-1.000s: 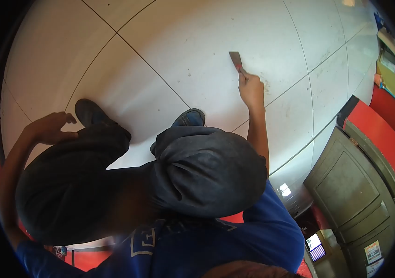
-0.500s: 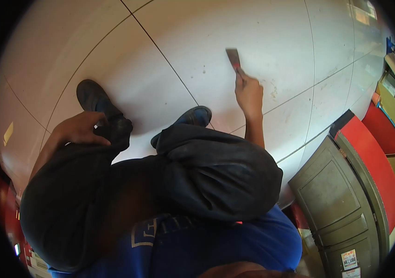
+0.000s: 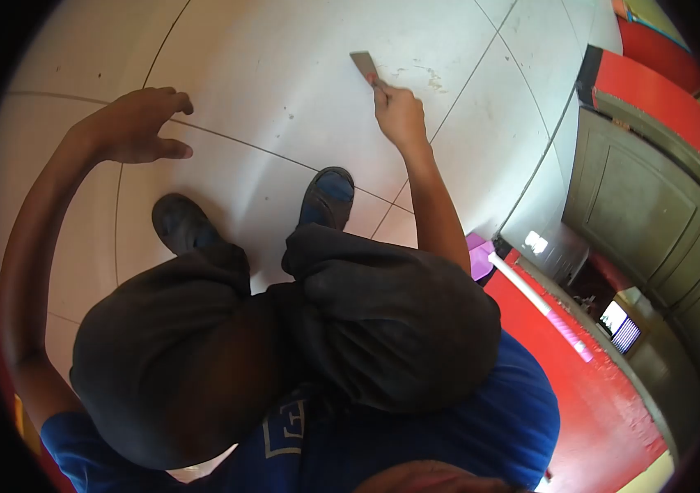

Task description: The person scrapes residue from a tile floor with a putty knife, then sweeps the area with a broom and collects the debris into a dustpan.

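Observation:
Out ahead on the right, my right hand (image 3: 401,115) is closed round the handle of a putty knife (image 3: 363,66). Its flat, dull blade points forward over the pale tiled floor (image 3: 259,74), and a bit of red shows where blade meets handle. Brownish smudges (image 3: 432,78) mark the tile just right of the blade. My left hand (image 3: 140,127) is held out to the left above the floor, fingers curved and apart, with nothing in it. Below it is my left shoe (image 3: 181,223); my right shoe (image 3: 329,197) stands nearer the middle.
To the right stands a greenish cabinet (image 3: 637,193) with a red top (image 3: 654,107). Closer on the right is a red surface (image 3: 563,394), with a white and pink stick (image 3: 543,308) and a purple dustpan-like piece (image 3: 479,253) beside it. My bent knees fill the lower middle.
My left hand has lifted away from my left shoe and swung forward and outward. My right hand still grips the putty knife. The view has turned, bringing the red surface and stick into sight.

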Motion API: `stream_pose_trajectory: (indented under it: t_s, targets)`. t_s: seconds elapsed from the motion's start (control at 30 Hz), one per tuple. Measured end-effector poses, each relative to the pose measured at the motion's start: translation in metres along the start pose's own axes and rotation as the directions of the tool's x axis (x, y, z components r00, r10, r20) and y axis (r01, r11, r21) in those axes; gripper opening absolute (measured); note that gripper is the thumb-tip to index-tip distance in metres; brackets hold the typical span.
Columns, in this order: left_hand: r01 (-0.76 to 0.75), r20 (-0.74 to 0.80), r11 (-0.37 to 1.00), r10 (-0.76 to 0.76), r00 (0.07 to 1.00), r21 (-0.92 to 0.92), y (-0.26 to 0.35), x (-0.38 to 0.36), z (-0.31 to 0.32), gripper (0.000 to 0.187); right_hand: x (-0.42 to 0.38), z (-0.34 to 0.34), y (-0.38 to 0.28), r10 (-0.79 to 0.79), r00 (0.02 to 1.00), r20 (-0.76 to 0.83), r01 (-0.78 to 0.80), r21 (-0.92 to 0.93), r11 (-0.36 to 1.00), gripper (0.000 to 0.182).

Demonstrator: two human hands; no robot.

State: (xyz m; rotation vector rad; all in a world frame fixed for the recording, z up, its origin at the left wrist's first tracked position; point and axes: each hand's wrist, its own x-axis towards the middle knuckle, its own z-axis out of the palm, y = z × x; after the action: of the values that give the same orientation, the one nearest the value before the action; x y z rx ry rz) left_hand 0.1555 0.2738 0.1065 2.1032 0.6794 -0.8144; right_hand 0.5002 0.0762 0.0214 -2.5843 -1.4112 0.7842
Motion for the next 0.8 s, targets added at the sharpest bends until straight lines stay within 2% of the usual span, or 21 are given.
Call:
stream_pose_trajectory:
  t_s: [0.03,0.1,0.13,0.2,0.23,0.27,0.3,0.33,0.37,0.4,0.43,0.47,0.53,0.6,0.67,0.7,0.77,0.8]
  targets:
    - [-0.022,0.006,0.999,0.022,1.000,0.041,0.000,0.011,-0.018,0.056,-0.013,0.003,0.003,0.032,0.999,0.021,-0.031,-0.010,0.999,0.031]
    - [-0.154,-0.033,0.967,0.164,0.986,0.202,0.002,0.031,-0.047,0.053,-0.075,0.016,0.055,0.124,0.992,0.000,-0.124,0.026,0.992,0.031]
    - [-0.187,0.000,0.953,0.193,0.981,0.237,0.007,0.041,-0.063,0.053,-0.101,0.022,0.073,0.176,0.984,-0.010,-0.175,0.052,0.983,0.032]
    - [-0.130,-0.062,0.954,0.151,0.987,0.270,0.030,0.069,-0.084,0.052,-0.100,0.017,0.083,0.292,0.955,-0.049,-0.292,-0.002,0.956,0.031]
    - [-0.183,-0.021,0.932,0.200,0.980,0.312,0.044,0.088,-0.090,0.052,-0.079,0.019,0.094,0.268,0.956,-0.122,-0.267,0.024,0.963,0.031]
    - [-0.232,-0.055,0.919,0.262,0.963,0.319,0.055,0.107,-0.095,0.052,-0.065,0.019,0.104,0.233,0.951,-0.202,-0.230,0.038,0.972,0.033]
    - [-0.262,-0.102,0.911,0.307,0.946,0.318,0.065,0.119,-0.102,0.051,-0.068,0.011,0.100,0.267,0.937,-0.225,-0.260,0.058,0.964,0.033]
    - [-0.276,-0.082,0.897,0.322,0.943,0.344,0.084,0.119,-0.110,0.051,-0.069,0.005,0.092,0.336,0.925,-0.179,-0.325,0.088,0.942,0.036]
    - [-0.263,0.006,0.851,0.292,0.956,0.454,0.115,0.116,-0.120,0.057,-0.074,0.006,0.088,0.401,0.907,-0.124,-0.388,0.118,0.914,0.039]
    - [-0.250,0.075,0.794,0.251,0.965,0.554,0.139,0.114,-0.126,0.064,-0.101,0.037,0.117,0.429,0.901,-0.057,-0.425,0.072,0.902,0.042]
    - [-0.298,0.114,0.745,0.288,0.951,0.597,0.149,0.113,-0.130,0.072,-0.138,0.039,0.101,0.547,0.837,-0.009,-0.541,0.138,0.830,0.041]
    - [-0.291,0.107,0.742,0.287,0.952,0.604,0.157,0.117,-0.133,0.072,-0.159,0.047,0.098,0.547,0.837,-0.028,-0.532,0.190,0.825,0.040]
    - [-0.248,0.161,0.743,0.188,0.969,0.621,0.178,0.133,-0.130,0.069,-0.148,0.051,0.108,0.464,0.873,-0.150,-0.448,0.131,0.885,0.037]
    - [-0.239,0.186,0.734,0.155,0.970,0.635,0.194,0.166,-0.121,0.068,-0.091,0.028,0.121,0.480,0.858,-0.184,-0.456,0.160,0.876,0.034]
    - [-0.295,0.112,0.613,0.319,0.941,0.733,0.178,0.216,-0.102,0.049,-0.065,0.014,0.141,0.452,0.861,-0.233,-0.412,0.201,0.889,0.032]
    - [-0.293,0.067,0.584,0.376,0.924,0.757,0.175,0.222,-0.092,0.047,-0.068,0.007,0.147,0.438,0.870,-0.228,-0.408,0.167,0.897,0.033]
    - [-0.284,-0.013,0.632,0.422,0.907,0.721,0.173,0.216,-0.064,0.045,-0.105,0.011,0.163,0.394,0.898,-0.198,-0.372,0.140,0.918,0.034]
    - [-0.304,0.024,0.655,0.400,0.916,0.692,0.174,0.211,-0.050,0.046,-0.122,0.016,0.168,0.395,0.896,-0.204,-0.367,0.161,0.916,0.034]
